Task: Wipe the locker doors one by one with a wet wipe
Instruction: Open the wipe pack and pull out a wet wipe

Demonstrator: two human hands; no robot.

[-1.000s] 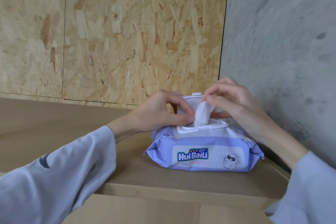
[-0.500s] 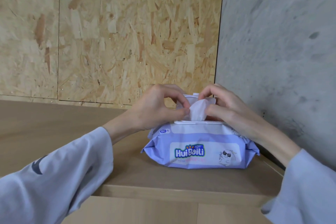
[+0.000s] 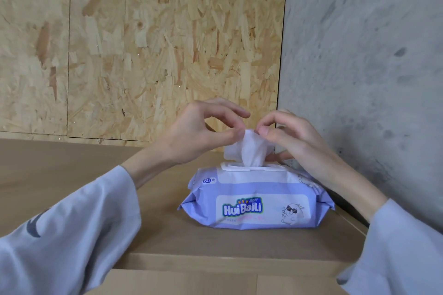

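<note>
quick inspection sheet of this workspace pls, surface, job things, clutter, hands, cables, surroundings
surface: light wooden top, the pack sits on it near the right corner
job's things: purple HuiBaili wipe pack lying flat, dispenser opening up; one white wet wipe standing partly out of the opening, not yet free
clutter: nothing seen
hands: left hand pinches the wipe's top edge between thumb and forefinger; right hand pinches the same edge from the other side, lower fingers reaching down behind the wipe
cables: nothing seen
surroundings: chipboard panels behind, grey concrete wall on the right; no locker doors identifiable
</note>
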